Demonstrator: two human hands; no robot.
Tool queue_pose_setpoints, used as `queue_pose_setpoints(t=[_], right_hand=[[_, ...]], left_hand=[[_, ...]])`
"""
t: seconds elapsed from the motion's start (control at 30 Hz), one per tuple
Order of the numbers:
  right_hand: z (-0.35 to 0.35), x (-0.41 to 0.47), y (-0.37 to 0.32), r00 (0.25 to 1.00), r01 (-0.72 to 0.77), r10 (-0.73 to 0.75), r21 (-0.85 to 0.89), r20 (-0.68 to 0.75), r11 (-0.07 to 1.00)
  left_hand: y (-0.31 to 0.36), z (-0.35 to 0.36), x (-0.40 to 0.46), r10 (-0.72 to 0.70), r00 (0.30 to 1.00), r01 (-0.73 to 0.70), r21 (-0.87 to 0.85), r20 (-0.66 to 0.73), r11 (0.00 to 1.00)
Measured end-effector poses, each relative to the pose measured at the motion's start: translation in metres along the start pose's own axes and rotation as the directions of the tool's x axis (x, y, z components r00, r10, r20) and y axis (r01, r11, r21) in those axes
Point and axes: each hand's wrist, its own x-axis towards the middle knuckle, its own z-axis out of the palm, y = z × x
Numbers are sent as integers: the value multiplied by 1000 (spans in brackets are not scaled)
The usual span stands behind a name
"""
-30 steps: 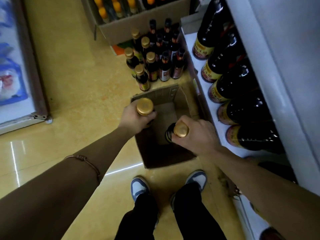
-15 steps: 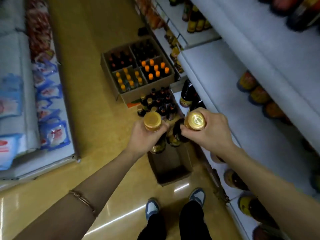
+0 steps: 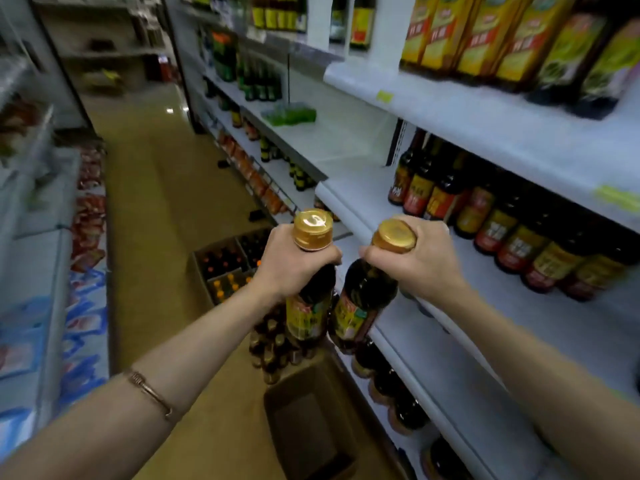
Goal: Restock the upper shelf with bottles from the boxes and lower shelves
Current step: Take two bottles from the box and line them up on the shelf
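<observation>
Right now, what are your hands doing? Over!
Left hand grips one gold-capped bottle by the neck. Right hand grips another bottle. Both off the shelf. Nothing in the way.

Both forearms are bare up to the near edge of the view, with no sleeve showing on either one. The left hand (image 3: 291,265) and the right hand (image 3: 420,261) wear no gloves, and no ring can be made out on any finger that shows. The only thing worn is a thin, copper-toned bracelet (image 3: 150,393) on the left forearm, a slim band that looks like twisted or wrapped wire, with a slightly thicker coiled part toward its far end.
</observation>
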Motion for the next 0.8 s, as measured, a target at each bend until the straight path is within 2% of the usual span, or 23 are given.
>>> queue_pose_setpoints(t=[0.3, 0.6, 0.8], right_hand=[[-74, 46, -56, 998, 42, -44, -50, -47, 998], [-146, 78, -104, 984, 106, -121, -122, -127, 987], [-198, 101, -124, 967, 54, -88, -145, -240, 988]], left_hand=[[80, 0, 43, 104, 991, -97, -87, 80, 991], [167, 21, 85, 158, 976, -130, -179, 150, 975], [215, 43, 115, 231, 955, -174, -282, 184, 943]])
